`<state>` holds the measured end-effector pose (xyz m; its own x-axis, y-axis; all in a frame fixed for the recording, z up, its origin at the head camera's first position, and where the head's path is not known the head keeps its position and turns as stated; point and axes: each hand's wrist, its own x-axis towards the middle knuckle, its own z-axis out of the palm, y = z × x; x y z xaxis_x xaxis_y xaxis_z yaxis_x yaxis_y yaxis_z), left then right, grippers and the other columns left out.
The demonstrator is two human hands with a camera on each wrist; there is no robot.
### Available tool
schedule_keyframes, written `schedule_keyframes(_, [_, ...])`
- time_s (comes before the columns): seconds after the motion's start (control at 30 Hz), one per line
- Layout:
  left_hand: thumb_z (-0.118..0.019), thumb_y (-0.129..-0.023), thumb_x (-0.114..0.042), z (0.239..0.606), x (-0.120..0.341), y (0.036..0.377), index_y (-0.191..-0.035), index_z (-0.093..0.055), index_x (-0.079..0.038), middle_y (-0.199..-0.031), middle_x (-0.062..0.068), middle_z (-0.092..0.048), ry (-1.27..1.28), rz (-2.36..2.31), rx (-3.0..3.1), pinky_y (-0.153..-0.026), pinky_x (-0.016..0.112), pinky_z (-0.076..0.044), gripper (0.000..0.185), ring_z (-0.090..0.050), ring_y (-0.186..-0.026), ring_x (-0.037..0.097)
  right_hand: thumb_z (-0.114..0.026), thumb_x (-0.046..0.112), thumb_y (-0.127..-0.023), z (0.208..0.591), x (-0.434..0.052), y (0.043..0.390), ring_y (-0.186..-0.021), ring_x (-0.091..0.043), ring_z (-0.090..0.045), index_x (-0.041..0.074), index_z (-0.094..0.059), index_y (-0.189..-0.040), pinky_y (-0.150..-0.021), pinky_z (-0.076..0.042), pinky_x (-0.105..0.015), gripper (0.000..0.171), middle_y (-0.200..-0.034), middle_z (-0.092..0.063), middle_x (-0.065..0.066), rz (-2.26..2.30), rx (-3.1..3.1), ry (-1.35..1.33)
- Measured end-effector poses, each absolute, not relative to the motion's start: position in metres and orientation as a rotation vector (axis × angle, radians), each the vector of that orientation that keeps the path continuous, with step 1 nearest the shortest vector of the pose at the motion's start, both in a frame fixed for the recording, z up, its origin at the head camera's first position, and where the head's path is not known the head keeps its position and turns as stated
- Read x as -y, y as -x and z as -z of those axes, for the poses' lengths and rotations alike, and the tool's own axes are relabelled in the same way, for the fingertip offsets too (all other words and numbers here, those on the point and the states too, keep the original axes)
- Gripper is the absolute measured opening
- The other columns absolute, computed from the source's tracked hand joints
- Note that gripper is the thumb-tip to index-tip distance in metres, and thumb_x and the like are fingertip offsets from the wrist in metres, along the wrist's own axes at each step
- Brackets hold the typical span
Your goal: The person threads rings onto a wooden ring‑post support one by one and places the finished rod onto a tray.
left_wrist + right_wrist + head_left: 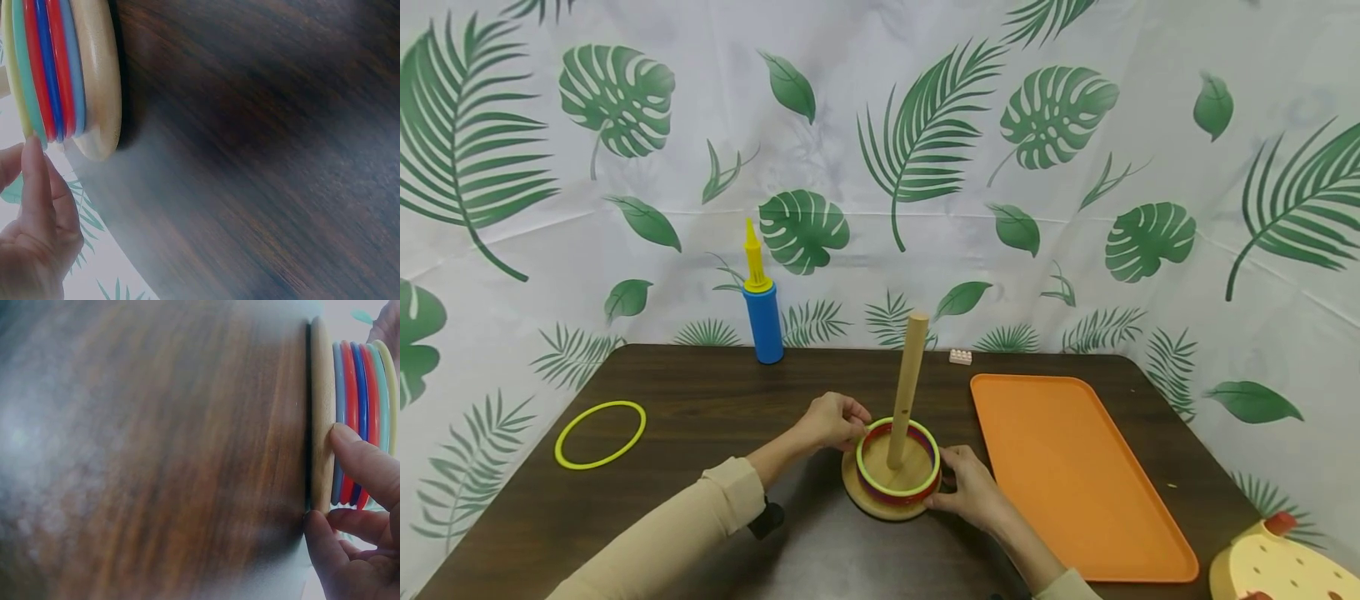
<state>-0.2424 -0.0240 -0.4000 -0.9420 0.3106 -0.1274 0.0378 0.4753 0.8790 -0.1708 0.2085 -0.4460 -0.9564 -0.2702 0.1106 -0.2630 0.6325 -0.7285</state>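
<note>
Wooden round base with upright peg [907,392] stands at lower centre of the dark worktop [715,400], carrying stacked coloured plastic rings [898,475]. Left hand [832,421] pinches the stack's upper left rim; right hand [972,487] curls against its lower right side. Grip opposite edges evenly and keep the rings level, clear of the peg.

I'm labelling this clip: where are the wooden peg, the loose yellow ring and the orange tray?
wooden peg [908,383], head view, middle of the upright shaft.
loose yellow ring [567,432], head view, left band.
orange tray [1075,475], head view, bare floor.
</note>
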Motion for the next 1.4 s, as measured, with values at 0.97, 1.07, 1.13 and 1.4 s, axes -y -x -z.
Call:
schedule_keyframes(0.97, [-0.06, -0.092, -0.021, 0.399, 0.185, 0.248, -0.119, -0.056, 0.008, -0.112, 0.026, -0.06, 0.001, -1.434, -2.653, -0.074, 0.037, -0.058, 0.039, -0.059, -0.103, 0.039, -0.083, 0.003, -0.066, 0.445, -0.207, 0.171, -0.107, -0.032, -0.051, -0.007, -0.055, -0.124, -0.084, -0.055, -0.032, 0.065, -0.113, -0.047, -0.02, 1.268, -2.832, 0.429])
schedule_keyframes(1.07, [-0.059, -0.093, -0.021, 0.399, 0.206, 0.246, -0.12, -0.053, 0.009, -0.115, 0.029, -0.058, 0.014, -1.427, -2.678, -0.075, 0.037, -0.058, 0.041, -0.058, -0.104, 0.04, -0.082, 0.002, -0.067, 0.444, -0.206, 0.171, -0.108, -0.032, -0.05, -0.007, -0.055, -0.125, -0.085, -0.054, -0.033, 0.065, -0.113, -0.047, -0.02, 1.264, -2.826, 0.425])
schedule_keyframes(1.13, [-0.058, -0.093, -0.021, 0.399, 0.219, 0.245, -0.121, -0.052, 0.011, -0.115, 0.03, -0.057, 0.02, -1.421, -2.689, -0.075, 0.037, -0.058, 0.042, -0.058, -0.103, 0.04, -0.082, 0.002, -0.067, 0.444, -0.206, 0.171, -0.108, -0.033, -0.05, -0.007, -0.054, -0.125, -0.085, -0.054, -0.033, 0.065, -0.114, -0.047, -0.02, 1.265, -2.819, 0.42])
schedule_keyframes(1.4, [-0.056, -0.094, -0.022, 0.399, 0.258, 0.245, -0.122, -0.047, 0.016, -0.116, 0.033, -0.055, 0.085, -1.416, -2.697, -0.074, 0.036, -0.058, 0.048, -0.06, -0.098, 0.038, -0.082, 0.002, -0.067, 0.445, -0.206, 0.17, -0.109, -0.033, -0.05, -0.007, -0.054, -0.125, -0.084, -0.054, -0.032, 0.065, -0.114, -0.047, -0.02, 1.268, -2.823, 0.413])
